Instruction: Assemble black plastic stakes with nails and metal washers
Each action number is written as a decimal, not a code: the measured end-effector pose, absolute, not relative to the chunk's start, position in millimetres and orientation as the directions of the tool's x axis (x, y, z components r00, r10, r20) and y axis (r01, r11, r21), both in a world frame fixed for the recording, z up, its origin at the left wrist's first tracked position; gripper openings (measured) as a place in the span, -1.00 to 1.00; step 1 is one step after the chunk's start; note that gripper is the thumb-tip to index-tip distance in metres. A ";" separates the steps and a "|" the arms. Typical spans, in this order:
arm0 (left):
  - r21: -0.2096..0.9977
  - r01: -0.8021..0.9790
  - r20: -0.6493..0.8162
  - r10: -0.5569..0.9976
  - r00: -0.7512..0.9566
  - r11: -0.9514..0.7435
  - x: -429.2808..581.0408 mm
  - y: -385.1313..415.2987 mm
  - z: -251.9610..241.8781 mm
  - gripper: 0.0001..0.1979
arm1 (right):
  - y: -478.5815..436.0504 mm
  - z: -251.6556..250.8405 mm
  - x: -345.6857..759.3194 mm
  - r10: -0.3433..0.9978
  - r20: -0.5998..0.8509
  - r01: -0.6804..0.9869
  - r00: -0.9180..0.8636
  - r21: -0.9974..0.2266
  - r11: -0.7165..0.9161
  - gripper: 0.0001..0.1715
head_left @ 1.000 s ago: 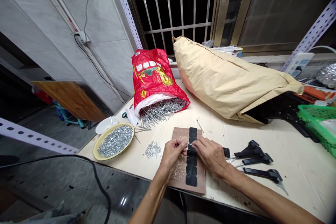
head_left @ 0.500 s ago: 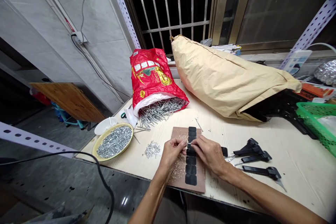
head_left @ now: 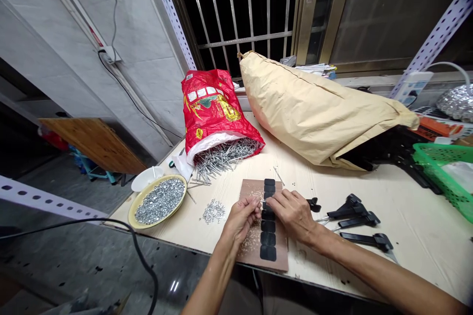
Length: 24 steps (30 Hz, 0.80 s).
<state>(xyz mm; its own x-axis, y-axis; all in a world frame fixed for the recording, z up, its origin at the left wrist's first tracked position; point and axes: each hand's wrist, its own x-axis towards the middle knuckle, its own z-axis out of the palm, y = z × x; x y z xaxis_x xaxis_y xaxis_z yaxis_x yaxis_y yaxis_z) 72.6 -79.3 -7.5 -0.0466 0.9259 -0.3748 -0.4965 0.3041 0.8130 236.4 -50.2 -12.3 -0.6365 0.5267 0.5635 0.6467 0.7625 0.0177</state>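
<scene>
Both hands meet over a brown board (head_left: 248, 191) that lies near the table's front edge and carries a row of black pads (head_left: 268, 253). My left hand (head_left: 239, 220) pinches a small metal part at the tips of its fingers. My right hand (head_left: 291, 214) is closed on a thin metal pin that points left toward that part. Part of a black plastic piece (head_left: 314, 204) shows just beyond my right hand. A small heap of loose silver nuts (head_left: 213, 211) lies on the table to the left of my left hand.
A yellow dish (head_left: 133, 209) of silver nuts and a white dish (head_left: 146, 178) sit at the left. A red bag (head_left: 212, 108) spills long screws. A tan sack (head_left: 318, 113) lies behind. Black plastic handles (head_left: 354, 214) lie at the right, a green basket (head_left: 443, 167) beyond them.
The view has shifted slightly. Both hands stay together over the board, with the fingers working the small part against the pin.
</scene>
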 end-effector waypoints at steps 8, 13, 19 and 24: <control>0.853 -0.445 -0.347 0.933 -0.094 0.273 74.4 -79.5 -4.2 -0.66 | -51.0 -12.4 234.1 0.611 0.541 0.672 -0.578 -0.109 0.732 -0.84; 0.856 -0.439 -0.341 0.936 -0.086 0.271 74.1 -79.2 -4.8 -0.66 | -49.9 -14.7 235.7 0.604 0.520 0.662 -0.604 -0.094 0.743 -0.79; 0.875 -0.415 -0.318 0.943 -0.099 0.251 73.1 -79.9 -6.0 -0.65 | -49.7 -16.6 233.9 0.634 0.505 0.660 -0.586 -0.156 0.735 -0.72; 0.923 -0.332 -0.254 0.957 -0.138 0.197 73.7 -79.3 -7.7 -0.67 | -51.3 -14.9 234.4 0.718 0.401 0.669 -0.569 -0.282 0.688 -0.74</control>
<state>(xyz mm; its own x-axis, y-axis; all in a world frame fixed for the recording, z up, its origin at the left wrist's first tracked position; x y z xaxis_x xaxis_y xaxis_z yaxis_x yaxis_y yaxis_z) 73.7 -79.3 -7.7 -0.1384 0.9572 -0.2542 -0.3318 0.1970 0.9226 234.4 -51.3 -14.9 -0.5689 0.7179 0.4012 0.6692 0.6877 -0.2815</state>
